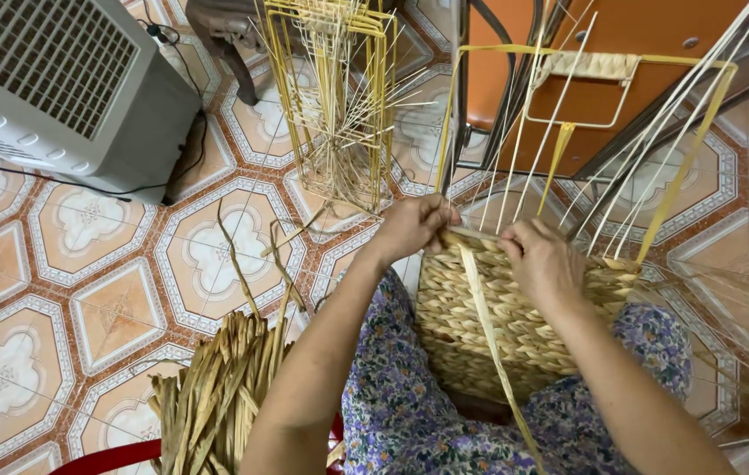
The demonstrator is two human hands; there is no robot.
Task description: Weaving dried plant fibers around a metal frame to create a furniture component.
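A half-woven straw basket (489, 325) rests on my lap, built on a yellow wire frame (691, 132) with thin pale stakes rising from it. My left hand (414, 224) pinches the weaving strand at the basket's upper rim. My right hand (546, 264) presses on the same rim just to the right, fingers curled over the weave. A long flat straw strip (489, 334) hangs down from between my hands across the basket's side.
A bundle of dried straw leaves (216, 396) lies at my left knee. An unwoven yellow wire frame with stakes (335, 105) stands on the patterned tile floor ahead. A grey air cooler (67, 79) sits top left; an orange chair (603, 79) is behind the basket.
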